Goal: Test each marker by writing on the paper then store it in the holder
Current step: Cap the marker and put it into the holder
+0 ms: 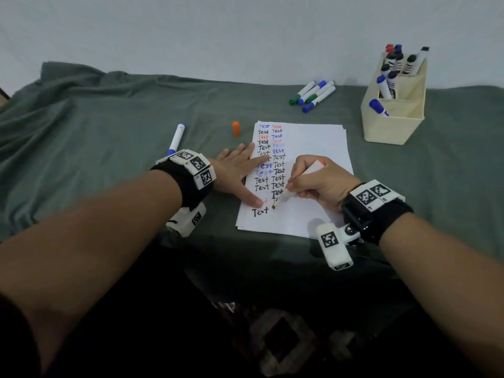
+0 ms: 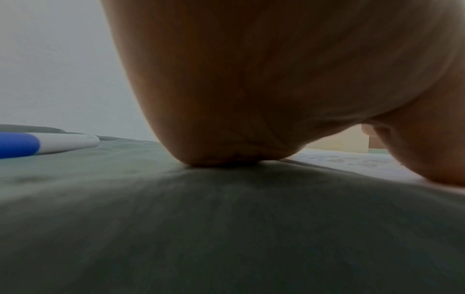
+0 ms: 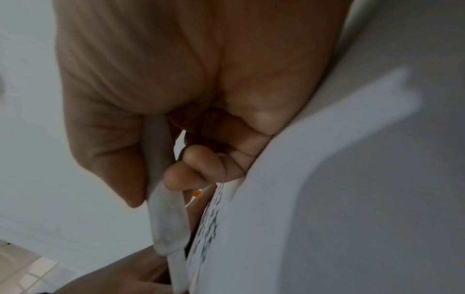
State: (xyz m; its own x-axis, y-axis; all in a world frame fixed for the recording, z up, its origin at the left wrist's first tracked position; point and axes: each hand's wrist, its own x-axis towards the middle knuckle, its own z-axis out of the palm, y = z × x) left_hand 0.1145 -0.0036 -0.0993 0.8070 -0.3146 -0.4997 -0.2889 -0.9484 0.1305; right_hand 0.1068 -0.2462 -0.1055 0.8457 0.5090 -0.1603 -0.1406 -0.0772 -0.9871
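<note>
1. My right hand point(image 1: 319, 181) was curled around an uncapped marker point(image 1: 297, 184), thumb and fingers pinching its white barrel, with the dark tip touching the paper point(image 1: 313, 143) beside the lowest words in the right column.
2. In the right wrist view the same marker point(image 3: 166, 214) ran down past my fingertips point(image 3: 176, 179), and the blurred writing on the sheet lay just beside it.
3. My left hand point(image 1: 237, 170) lay flat with its fingers spread, holding nothing; the thumb and index finger pressed on the paper's 9 o'clock edge, and the palm rested on the green cloth point(image 1: 109, 118).
4. The left wrist view showed the heel of that hand point(image 2: 251, 89) pressed into the cloth, with a blue-capped marker point(image 2: 48, 143) lying at its 9 o'clock.
5. The paper carried two columns of "Test" in black, blue and red.
6. An orange cap point(image 1: 236, 128) stood on the cloth just off the paper's 11 o'clock corner.
7. Four capped markers point(image 1: 313, 94), green and blue, lay together at the paper's 12 o'clock.
8. The cream holder point(image 1: 392, 124) stood at the paper's 2 o'clock, already holding several markers in its compartments.
</note>
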